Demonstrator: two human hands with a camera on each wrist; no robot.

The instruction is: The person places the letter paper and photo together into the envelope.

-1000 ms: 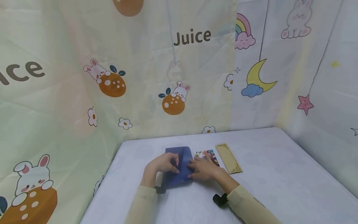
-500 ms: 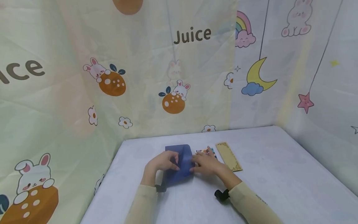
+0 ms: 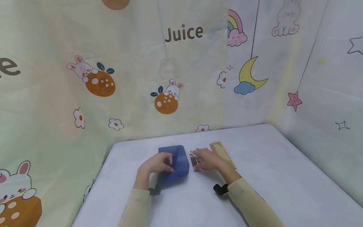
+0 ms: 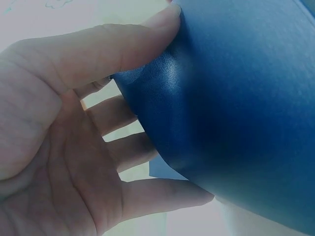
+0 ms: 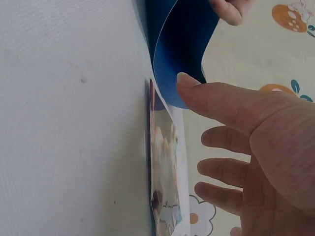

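A blue paper envelope (image 3: pixel 181 162) lies left of the table's middle, its mouth bowed apart in the right wrist view (image 5: pixel 170 64). My left hand (image 3: pixel 156 162) pinches the envelope's edge between thumb and fingers; the left wrist view shows the thumb (image 4: pixel 147 39) on the near face and some fingertips behind the paper. To the right, my right hand (image 3: pixel 210 159) hovers over colourful picture cards (image 3: pixel 194 160), hiding most of them. Seen from the right wrist, its fingers are spread beside the cards (image 5: pixel 165 172) and hold nothing.
A tan strip with an ornate border (image 3: pixel 222 151) lies right of the cards, partly behind the right hand. The white table (image 3: pixel 269 176) meets printed curtains (image 3: pixel 136 94) at its back. A black wrist piece (image 3: pixel 220 189) shows at the right cuff.
My right hand has moved off the envelope's right edge and over to the cards. The left hand keeps its pinch on the envelope. The head view has swung slightly right.
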